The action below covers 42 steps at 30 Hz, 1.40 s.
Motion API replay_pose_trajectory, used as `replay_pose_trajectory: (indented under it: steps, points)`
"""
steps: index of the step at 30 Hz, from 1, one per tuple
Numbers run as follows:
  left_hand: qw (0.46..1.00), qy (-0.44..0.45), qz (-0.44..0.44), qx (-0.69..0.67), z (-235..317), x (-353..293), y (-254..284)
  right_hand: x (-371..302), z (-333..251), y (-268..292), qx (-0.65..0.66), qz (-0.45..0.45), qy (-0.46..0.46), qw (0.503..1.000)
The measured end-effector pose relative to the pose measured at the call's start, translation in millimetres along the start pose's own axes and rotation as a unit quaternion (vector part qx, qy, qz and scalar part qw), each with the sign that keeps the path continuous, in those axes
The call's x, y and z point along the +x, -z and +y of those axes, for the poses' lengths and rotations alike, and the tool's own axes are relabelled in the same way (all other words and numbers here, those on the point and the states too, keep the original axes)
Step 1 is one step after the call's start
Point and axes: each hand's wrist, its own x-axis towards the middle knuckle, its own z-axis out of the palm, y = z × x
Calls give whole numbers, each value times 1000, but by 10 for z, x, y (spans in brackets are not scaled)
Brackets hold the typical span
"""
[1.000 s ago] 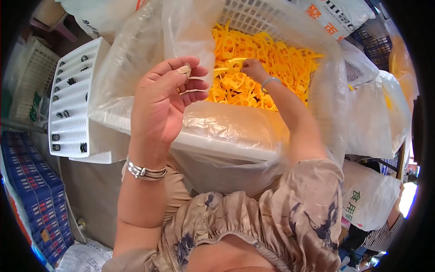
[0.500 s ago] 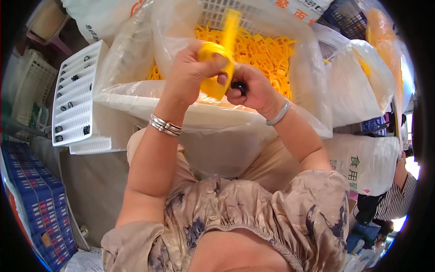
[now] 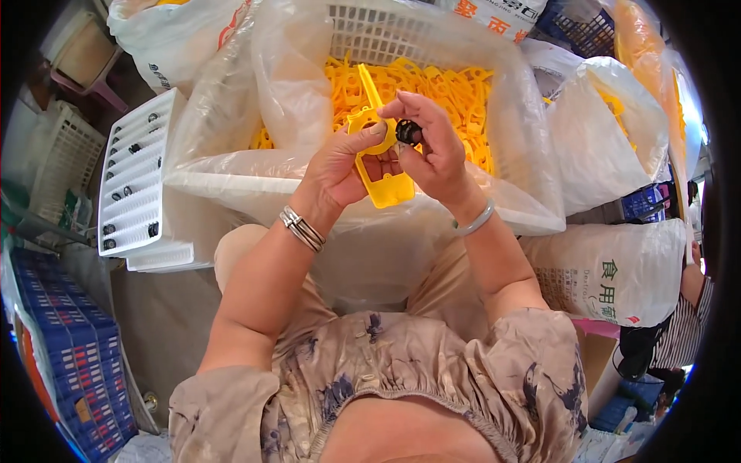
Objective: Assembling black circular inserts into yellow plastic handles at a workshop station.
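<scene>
My left hand point(image 3: 349, 163) grips a yellow plastic part point(image 3: 392, 193) with a ring in its middle, a long narrow stem pointing away from me and a wider flat end toward me. The thumb presses by the ring. My right hand point(image 3: 436, 150) holds a small round black piece point(image 3: 407, 131) between thumb and fingers, right beside the ring's right edge; I cannot tell whether the two touch. Both hands are above the near edge of a plastic-lined crate point(image 3: 370, 42), in which many similar yellow parts point(image 3: 451, 89) lie heaped.
To the left, a white slotted tray point(image 3: 135, 201) holds several small black pieces. A blue crate point(image 3: 73, 339) stands at the lower left. At the right are a white sack point(image 3: 610, 147) with yellow parts and another sack point(image 3: 617, 270). A person in a striped sleeve point(image 3: 683, 339) is at the far right.
The yellow part has come nearer to me and turned, so its ring now faces up. My right hand has lifted the black piece beside the ring, its fingers extended more.
</scene>
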Motion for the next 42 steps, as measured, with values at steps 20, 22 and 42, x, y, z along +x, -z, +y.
replay_pose_trajectory:
  steps: [20,22,42]
  points:
    - [971,-113,178,113,3,69,-43,-51,173,77,127,201,-206,949]
    - [932,-179,241,204,20,49,-76,99,-19,96,-153,3,-21,988]
    - [977,-125,156,72,9,109,26,47,21,-50,-197,26,-26,980]
